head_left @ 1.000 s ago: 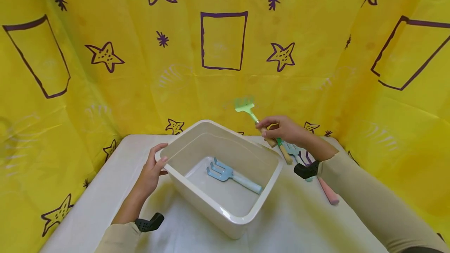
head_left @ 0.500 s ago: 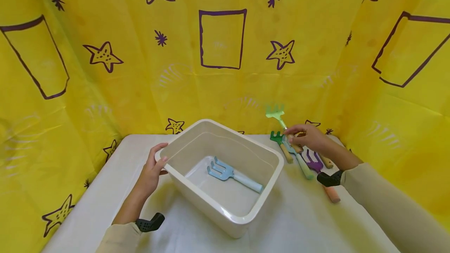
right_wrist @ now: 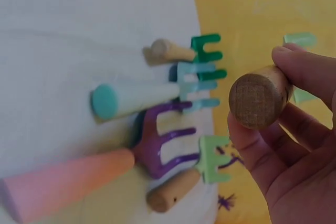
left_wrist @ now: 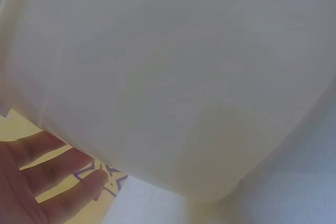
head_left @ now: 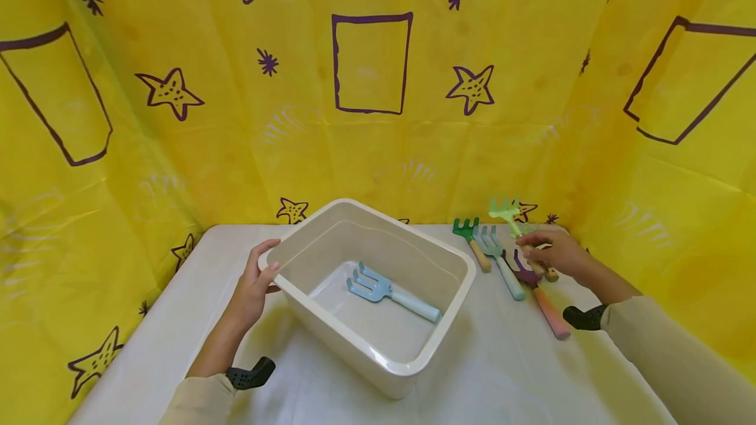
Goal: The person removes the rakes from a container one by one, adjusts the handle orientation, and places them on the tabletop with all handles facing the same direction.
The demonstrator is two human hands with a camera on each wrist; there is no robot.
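Observation:
My left hand point(head_left: 252, 287) grips the beige plastic bin point(head_left: 348, 353) at its left corner, thumb over the rim and fingers outside; the left wrist view shows those fingers point(left_wrist: 63, 171) beside the wall. Inside the bin lies a light blue hand rake point(head_left: 415, 307), its tines toward the left. At the right, my right hand point(head_left: 554, 253) pinches the wooden handle point(right_wrist: 257, 100) of a light green hand rake point(head_left: 505, 214), held above the other tools with its tines pointing away. The handle's round end faces the right wrist camera.
Under and beside my right hand, several hand rakes lie on the white tabletop point(head_left: 490, 359): dark green point(head_left: 480, 258), pale blue with a mint handle point(head_left: 510, 279), purple with a pink handle point(head_left: 551, 313), and another light green one point(right_wrist: 176, 190). Yellow patterned cloth point(head_left: 378, 162) walls the back and sides.
My right hand has carried the light green hand rake to the right and slightly down, away from the bin and over the other rakes. The left hand and bin have stayed in place.

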